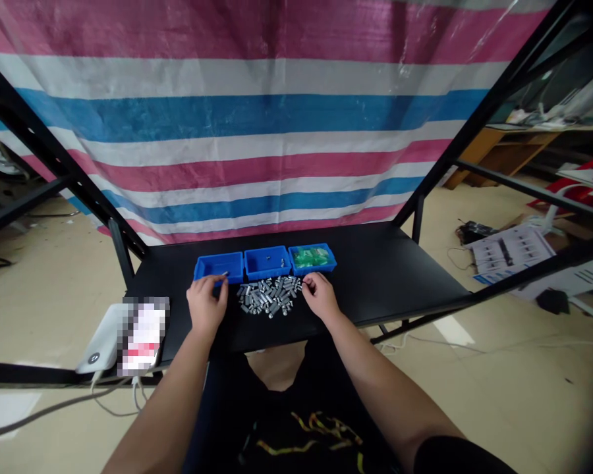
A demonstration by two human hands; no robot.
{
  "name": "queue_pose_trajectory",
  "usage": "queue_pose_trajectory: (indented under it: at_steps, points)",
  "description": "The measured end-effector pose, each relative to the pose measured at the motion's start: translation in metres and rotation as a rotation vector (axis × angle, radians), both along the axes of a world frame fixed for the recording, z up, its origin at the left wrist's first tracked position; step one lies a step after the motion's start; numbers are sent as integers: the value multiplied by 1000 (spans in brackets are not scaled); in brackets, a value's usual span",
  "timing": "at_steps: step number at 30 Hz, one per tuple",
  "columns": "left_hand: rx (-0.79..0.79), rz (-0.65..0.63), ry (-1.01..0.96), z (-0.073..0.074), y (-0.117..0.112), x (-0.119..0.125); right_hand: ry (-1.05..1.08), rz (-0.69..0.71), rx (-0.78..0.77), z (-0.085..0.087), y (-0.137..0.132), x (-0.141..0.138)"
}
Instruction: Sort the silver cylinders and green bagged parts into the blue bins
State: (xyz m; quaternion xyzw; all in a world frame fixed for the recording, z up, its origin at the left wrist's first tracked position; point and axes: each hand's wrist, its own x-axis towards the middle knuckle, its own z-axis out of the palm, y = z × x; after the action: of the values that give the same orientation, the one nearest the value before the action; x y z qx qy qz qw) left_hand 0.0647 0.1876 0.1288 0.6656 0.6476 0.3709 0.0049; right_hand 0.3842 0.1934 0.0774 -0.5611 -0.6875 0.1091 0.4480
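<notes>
Basically, left grip (pixel 207 301) half-curled at leftmost blue rectangular bin (pixel 212 265), can't tell if it has the small shiny piece (pixel 225 273), loose heap of metallic cylinders (pixel 269 297) on smooth black bench (pixel 395 276), right grip (pixel 321 295) curled at heap's right edge, hold unclear.

Small, shiny silver metal cylinders (pixel 265 299) lie loosely heaped, pointing every way, just before the middle one of three shallow blue plastic trays (pixel 269 272). From where I stand, one silver piece (pixel 225 273) shows at the left tray's (pixel 215 264) front.
</notes>
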Motion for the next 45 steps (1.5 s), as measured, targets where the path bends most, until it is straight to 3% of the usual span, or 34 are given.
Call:
queue_pose_trajectory:
  at_steps: [5, 12, 15, 18, 23, 27, 31, 38, 45]
  points:
    - [-25, 160, 64, 18, 26, -3, -111, 20, -11, 2, -1, -3]
    - [-42, 107, 117, -1, 6, -1, -198, 30, 3, 4, -3, -5]
    - [-47, 151, 133, -1, 9, -7, -210, 29, -2, 3, -3, -5]
    - [-92, 144, 173, 12, 35, -18, -214, 30, -3, 2, -2, -5]
    - [-613, 17, 369, 34, 96, -24, -202, 30, -4, 1, -1, -5]
    - [-698, 85, 437, 38, 123, -14, -189, 21, -15, 1, -2, -4]
    - [-714, 102, 466, 38, 129, -7, -198, 26, -23, 3, -2, -3]
    - [-698, 1, 551, 41, 130, -4, -222, 29, -25, 5, -2, -4]
    - [-735, -12, 603, 35, 133, -12, -230, 32, -19, 6, -3, -3]
